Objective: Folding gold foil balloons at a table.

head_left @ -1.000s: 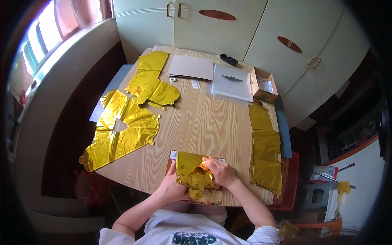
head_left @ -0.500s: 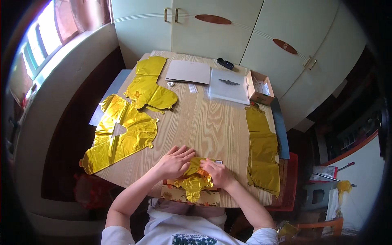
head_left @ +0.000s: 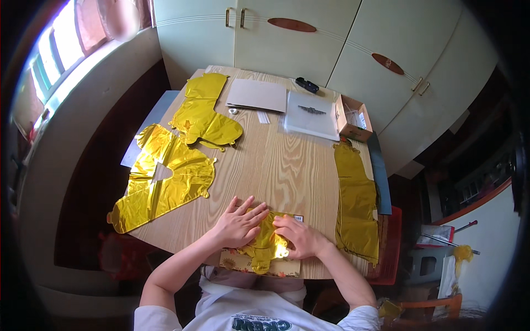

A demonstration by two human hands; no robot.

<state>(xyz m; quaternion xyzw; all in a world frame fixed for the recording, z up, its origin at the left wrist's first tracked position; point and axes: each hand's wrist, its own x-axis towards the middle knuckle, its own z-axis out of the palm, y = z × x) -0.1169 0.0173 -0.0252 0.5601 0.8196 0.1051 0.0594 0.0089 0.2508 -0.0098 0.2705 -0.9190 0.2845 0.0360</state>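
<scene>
A crumpled gold foil balloon (head_left: 259, 262) lies at the table's near edge, on top of a patterned flat sheet or package (head_left: 234, 261) with leaf-like prints. My left hand (head_left: 240, 225) rests on the foil's left side, open, palm down and fingers stretched out. On the right side, my right hand (head_left: 301, 236) has its fingers bent and closed on the foil, which catches bright light beside the thumb. Both hands cover much of the balloon's upper part. A small white label (head_left: 298, 218) shows just beyond the right fingers.
Two flat gold foil balloons (head_left: 205, 118) (head_left: 171, 187) lie at the left. Another, folded long, gold foil balloon (head_left: 356, 201) lies at the right edge. Farther back are grey card sheets (head_left: 256, 95), a clear plastic sleeve (head_left: 312, 124), an open box (head_left: 355, 132) and a black object (head_left: 307, 85).
My right hand has shifted slightly right and nearer, and the foil beside it has shifted. My left fingers have spread a little. The whole view has moved slightly.
</scene>
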